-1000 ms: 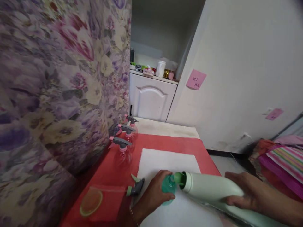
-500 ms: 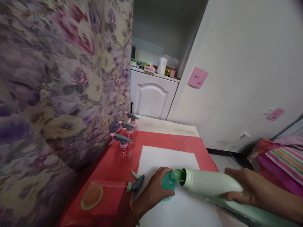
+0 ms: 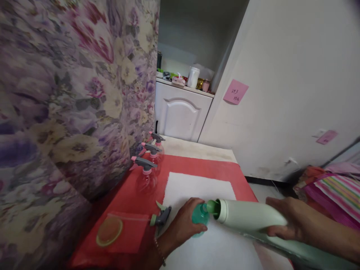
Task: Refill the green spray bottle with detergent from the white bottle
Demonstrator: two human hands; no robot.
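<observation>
My left hand [image 3: 185, 223] is closed around a small green translucent spray bottle [image 3: 200, 216] with its top off, over a white towel [image 3: 197, 183]. A pale green bottle [image 3: 247, 215], long and tilted nearly level, is gripped by my right hand [image 3: 289, 221]. Its open mouth points left, and a green funnel-like piece [image 3: 211, 206] sits between that mouth and the small bottle's neck. Whether liquid flows cannot be made out. Left of my left hand, a grey and green spray trigger head [image 3: 161, 217] lies with its tube stretching left.
Several pink-topped spray bottles [image 3: 146, 180] stand in a row along the red table cover's [image 3: 202, 165] left side. A green-rimmed round lid [image 3: 109, 231] lies at front left. Floral curtain [image 3: 84, 93] borders the left. Folded striped fabric [image 3: 337, 191] is at the right.
Both hands and the two bottles hold almost the same positions. The whole view has shifted only slightly.
</observation>
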